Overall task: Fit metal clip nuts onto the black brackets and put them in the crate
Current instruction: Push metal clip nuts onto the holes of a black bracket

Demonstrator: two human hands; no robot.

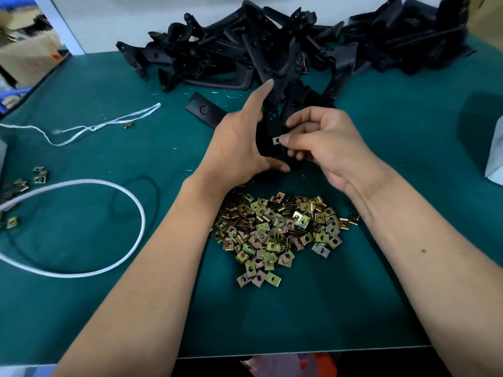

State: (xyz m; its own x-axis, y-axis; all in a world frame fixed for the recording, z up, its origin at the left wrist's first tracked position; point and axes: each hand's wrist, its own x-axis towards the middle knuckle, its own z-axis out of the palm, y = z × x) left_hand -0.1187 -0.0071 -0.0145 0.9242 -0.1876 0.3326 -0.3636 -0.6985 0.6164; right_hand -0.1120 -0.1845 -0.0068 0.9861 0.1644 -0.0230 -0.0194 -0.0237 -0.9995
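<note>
Above the green table, my left hand (239,142) holds a black bracket (272,123) upright, thumb curled under its lower end and index finger stretched up along its side. My right hand (324,142) pinches a metal clip nut (276,140) against the bracket's edge. A heap of brass-coloured clip nuts (277,229) lies on the table just below both hands. A large pile of black brackets (285,42) fills the back of the table. No crate is in view.
A flat black plate (202,108) lies left of my hands. White string (89,127) and a white cord loop (109,227) sprawl at the left, with a few stray clip nuts (40,175) near the left edge. A pale object (495,156) sits at the right edge.
</note>
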